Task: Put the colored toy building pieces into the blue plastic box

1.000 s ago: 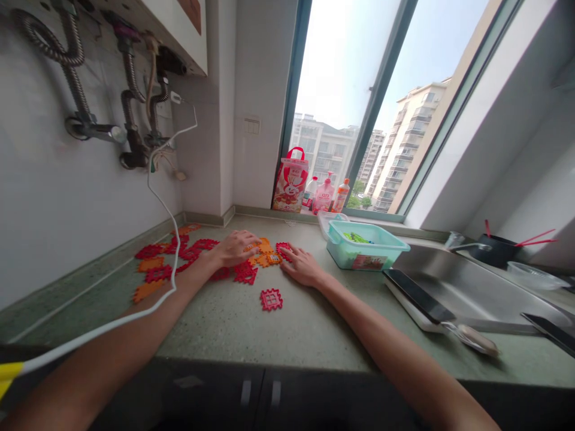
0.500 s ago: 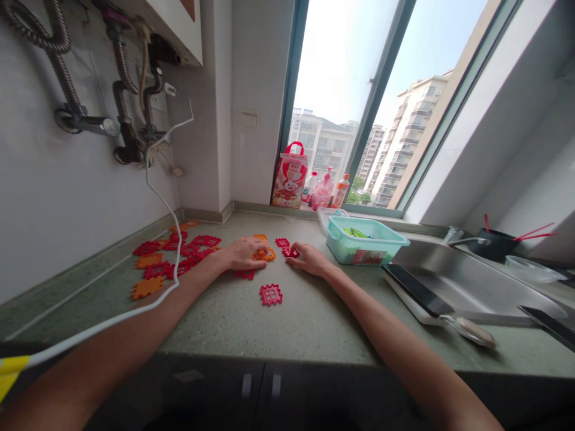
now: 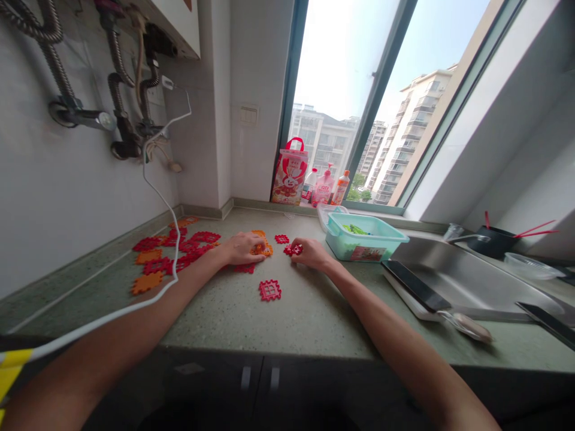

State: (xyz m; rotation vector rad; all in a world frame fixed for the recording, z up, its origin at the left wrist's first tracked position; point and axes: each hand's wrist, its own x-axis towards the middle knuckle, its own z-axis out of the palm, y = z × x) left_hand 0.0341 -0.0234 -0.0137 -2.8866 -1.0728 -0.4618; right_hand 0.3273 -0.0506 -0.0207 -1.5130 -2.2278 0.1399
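Already both hands grip tiles: left hand (image 3: 242,248) orange tiles (image 3: 261,249), right hand (image 3: 311,254) a red tile (image 3: 293,249); fingertip pinches could slip, scattering pieces.

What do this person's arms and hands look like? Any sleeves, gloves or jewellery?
Both arms are bare the whole way into view, with no sleeves showing. The left hand and right hand wear no gloves, and no watch, bracelet or ring can be made out. They are too small to show finer marks.
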